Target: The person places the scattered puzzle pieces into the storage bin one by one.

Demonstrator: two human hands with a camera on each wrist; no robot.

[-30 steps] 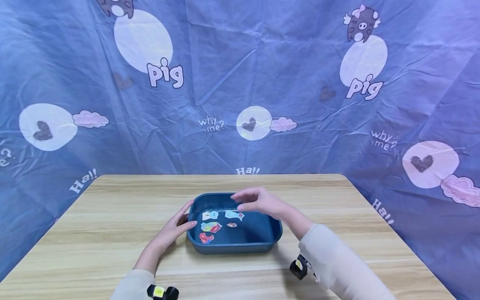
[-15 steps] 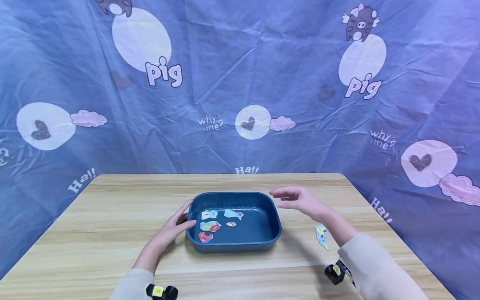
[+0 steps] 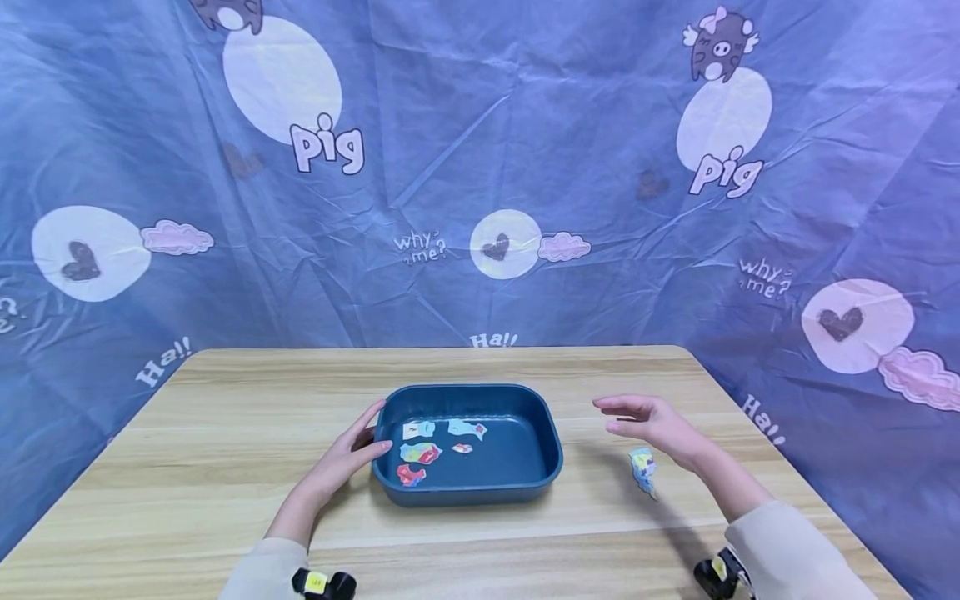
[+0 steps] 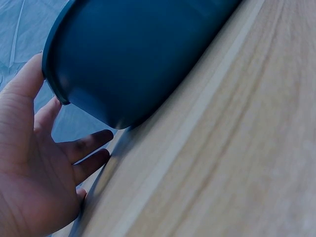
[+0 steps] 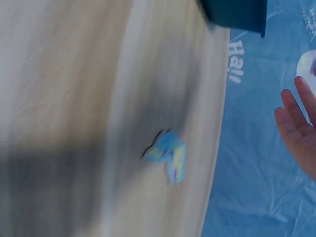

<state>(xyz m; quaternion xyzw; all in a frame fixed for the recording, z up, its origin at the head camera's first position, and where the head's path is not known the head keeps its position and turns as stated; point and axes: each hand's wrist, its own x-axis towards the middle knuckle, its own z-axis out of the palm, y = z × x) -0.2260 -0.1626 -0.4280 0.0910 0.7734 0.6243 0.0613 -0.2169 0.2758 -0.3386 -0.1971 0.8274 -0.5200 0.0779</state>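
Note:
A dark blue plastic bin stands on the table with several small colourful paper cutouts lying flat on the left part of its floor. My left hand holds the bin at its left end, thumb over the rim. In the left wrist view, the lower fingers of the left hand spread apart below the rim. Right of the bin, my right hand hovers with nothing between its parted thumb and fingers. A blue and yellow paper cutout lies on the table, just below that hand in the head view.
The pale wood-grain table carries the bin near its middle. Behind it hangs a blue printed cloth, which also runs along both sides.
My right hand has moved from over the bin out to the right, bringing the table's blue and yellow cutout into sight. The left hand and bin have stayed in place.

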